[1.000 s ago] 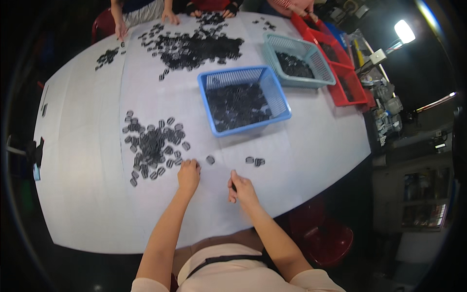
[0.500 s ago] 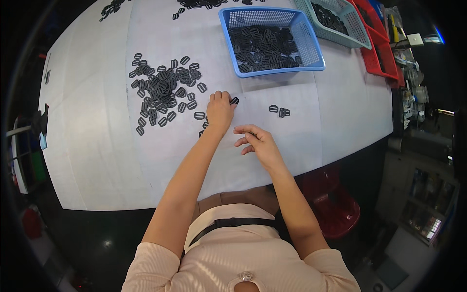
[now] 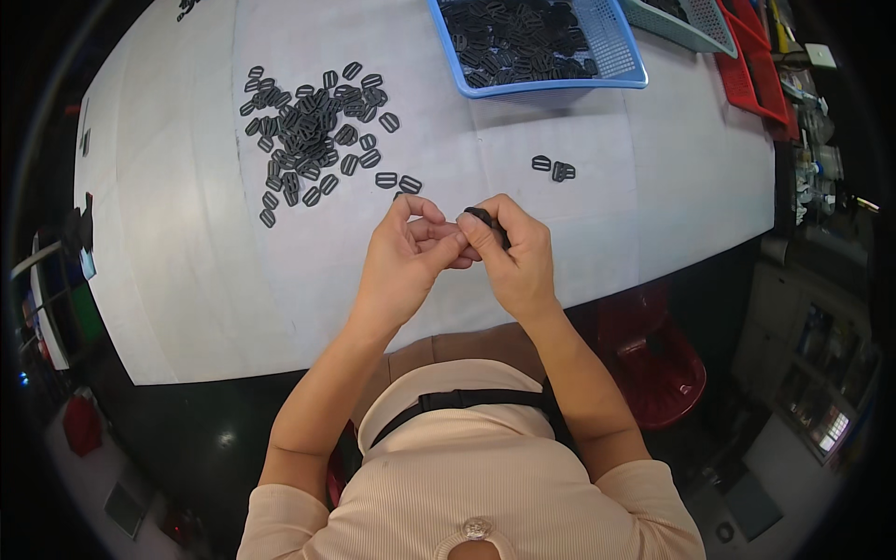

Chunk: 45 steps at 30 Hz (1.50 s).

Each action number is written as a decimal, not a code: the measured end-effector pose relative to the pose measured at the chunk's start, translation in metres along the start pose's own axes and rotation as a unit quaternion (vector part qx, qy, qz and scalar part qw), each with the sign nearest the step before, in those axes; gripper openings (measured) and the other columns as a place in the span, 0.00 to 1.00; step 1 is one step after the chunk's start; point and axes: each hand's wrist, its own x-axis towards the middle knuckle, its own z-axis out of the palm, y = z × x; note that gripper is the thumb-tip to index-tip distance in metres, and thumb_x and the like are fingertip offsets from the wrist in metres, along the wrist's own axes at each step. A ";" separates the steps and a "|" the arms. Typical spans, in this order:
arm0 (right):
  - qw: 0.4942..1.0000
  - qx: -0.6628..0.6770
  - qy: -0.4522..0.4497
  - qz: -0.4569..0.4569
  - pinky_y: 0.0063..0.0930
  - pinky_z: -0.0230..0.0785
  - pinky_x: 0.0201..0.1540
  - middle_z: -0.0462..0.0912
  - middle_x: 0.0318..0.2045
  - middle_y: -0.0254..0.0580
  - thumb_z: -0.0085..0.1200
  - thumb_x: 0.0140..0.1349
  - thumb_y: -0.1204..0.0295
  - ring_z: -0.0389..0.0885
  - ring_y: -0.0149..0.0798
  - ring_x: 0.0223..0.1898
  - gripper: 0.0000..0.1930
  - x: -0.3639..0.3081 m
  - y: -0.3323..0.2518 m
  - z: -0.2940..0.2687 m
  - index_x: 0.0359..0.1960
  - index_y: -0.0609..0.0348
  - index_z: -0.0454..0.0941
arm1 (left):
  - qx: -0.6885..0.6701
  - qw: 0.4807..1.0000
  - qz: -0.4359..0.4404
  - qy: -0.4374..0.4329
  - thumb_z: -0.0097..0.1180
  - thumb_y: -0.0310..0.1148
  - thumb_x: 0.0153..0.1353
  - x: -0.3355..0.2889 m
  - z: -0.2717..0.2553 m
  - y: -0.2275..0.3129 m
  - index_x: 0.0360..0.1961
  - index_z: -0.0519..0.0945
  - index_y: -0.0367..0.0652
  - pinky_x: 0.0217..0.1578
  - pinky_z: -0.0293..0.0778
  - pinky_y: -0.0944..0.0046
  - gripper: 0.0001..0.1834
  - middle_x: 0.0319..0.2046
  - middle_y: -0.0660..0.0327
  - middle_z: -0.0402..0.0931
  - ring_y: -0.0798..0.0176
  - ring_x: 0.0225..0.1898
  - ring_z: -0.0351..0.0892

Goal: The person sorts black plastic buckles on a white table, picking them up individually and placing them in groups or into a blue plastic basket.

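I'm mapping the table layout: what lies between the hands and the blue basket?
In the head view, bare white table mostly; a few loose black clips lie right of that stretch, between hands and blue basket.

Bright, even light falls from overhead on the white table (image 3: 187, 252), which reads clean and almost shadowless; only faint, soft shadows sit under the hands. The surroundings drop off into deep darkness. A small glare spot shines on the dark floor (image 3: 224, 437) at lower left. Fisheye distortion bows the table's edges and a black vignette rings the frame. The centre is sharp; the rim softens.
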 end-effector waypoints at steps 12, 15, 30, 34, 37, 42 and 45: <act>0.979 0.027 -0.148 0.141 0.22 0.62 0.26 0.71 0.15 0.37 0.46 0.58 0.67 0.67 0.28 0.19 0.12 0.001 -0.009 -0.015 0.29 0.65 0.74 | -0.065 0.997 -0.038 0.008 0.50 0.20 0.52 -0.017 -0.005 -0.011 0.32 0.58 0.38 0.31 0.77 0.67 0.12 0.29 0.47 0.72 0.57 0.29 0.79; 0.986 -0.040 -0.162 -0.004 0.22 0.64 0.28 0.74 0.20 0.39 0.45 0.58 0.71 0.69 0.30 0.21 0.10 -0.004 -0.014 -0.016 0.34 0.65 0.74 | -0.099 0.994 -0.052 -0.012 0.51 0.20 0.53 -0.017 -0.006 -0.012 0.31 0.59 0.37 0.30 0.77 0.67 0.12 0.28 0.47 0.72 0.57 0.29 0.79; 0.941 0.175 -0.076 0.281 0.15 0.44 0.14 0.59 0.11 0.28 0.41 0.60 0.51 0.52 0.23 0.11 0.25 0.007 0.025 -0.027 0.11 0.56 0.62 | 0.531 0.782 0.278 0.173 0.57 0.26 0.46 0.080 -0.094 -0.065 0.33 0.74 0.38 0.33 0.69 0.64 0.11 0.29 0.58 0.75 0.59 0.31 0.74; 0.884 0.303 -0.145 0.324 0.16 0.43 0.13 0.61 0.13 0.29 0.42 0.59 0.50 0.52 0.23 0.10 0.24 0.007 0.032 -0.032 0.15 0.56 0.63 | 0.605 0.708 0.316 0.183 0.59 0.25 0.43 0.097 -0.108 -0.069 0.31 0.74 0.39 0.29 0.69 0.63 0.11 0.28 0.57 0.74 0.55 0.29 0.73; 0.876 0.314 -0.131 0.343 0.16 0.43 0.13 0.62 0.16 0.30 0.42 0.60 0.51 0.52 0.22 0.11 0.22 0.004 0.018 -0.020 0.22 0.59 0.68 | 0.582 0.784 0.178 0.120 0.58 0.26 0.46 0.099 -0.111 -0.065 0.34 0.74 0.38 0.28 0.71 0.67 0.12 0.30 0.59 0.75 0.59 0.28 0.76; 0.873 0.333 -0.186 0.302 0.15 0.50 0.15 0.64 0.17 0.28 0.43 0.61 0.60 0.58 0.22 0.14 0.15 0.011 0.027 -0.021 0.35 0.61 0.71 | 0.125 0.989 -0.005 0.076 0.51 0.25 0.54 0.059 -0.073 -0.036 0.40 0.71 0.32 0.32 0.75 0.72 0.12 0.32 0.55 0.76 0.65 0.31 0.78; 0.958 0.103 -0.133 0.233 0.17 0.54 0.16 0.62 0.15 0.27 0.47 0.59 0.66 0.59 0.23 0.14 0.09 0.016 0.030 -0.014 0.33 0.59 0.72 | -0.011 0.998 -0.008 0.065 0.49 0.24 0.55 0.026 -0.039 -0.012 0.43 0.67 0.29 0.33 0.75 0.72 0.14 0.31 0.53 0.76 0.64 0.32 0.78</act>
